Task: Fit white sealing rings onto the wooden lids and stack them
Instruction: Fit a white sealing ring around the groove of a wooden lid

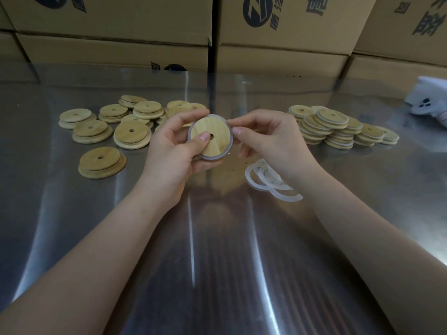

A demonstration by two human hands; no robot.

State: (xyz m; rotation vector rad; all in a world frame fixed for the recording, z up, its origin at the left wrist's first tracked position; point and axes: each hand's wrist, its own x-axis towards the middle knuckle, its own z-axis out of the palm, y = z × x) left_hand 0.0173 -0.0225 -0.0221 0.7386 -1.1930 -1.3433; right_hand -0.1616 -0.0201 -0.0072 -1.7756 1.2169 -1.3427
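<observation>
Seating the ring evenly is, I judge, what this step needs. At the centre of the frame the left hand grips the wooden lid above the steel table, thumb pressed on its face beside the hole. The right hand pinches the white sealing ring at the lid's right edge. The ring already circles the lid, so the fingers would best work round the rim, pressing it flat into the step with no twist or lifted stretch. Counting: at least six cardboard boxes line the top of the frame. Around a dozen bare lids lie at upper left, some hidden behind the hand. The ringed lids at upper right overlap too much to count exactly, perhaps fifteen or more. About four loose rings lie right of centre, partly under the right wrist. One white object sits at the right edge.
</observation>
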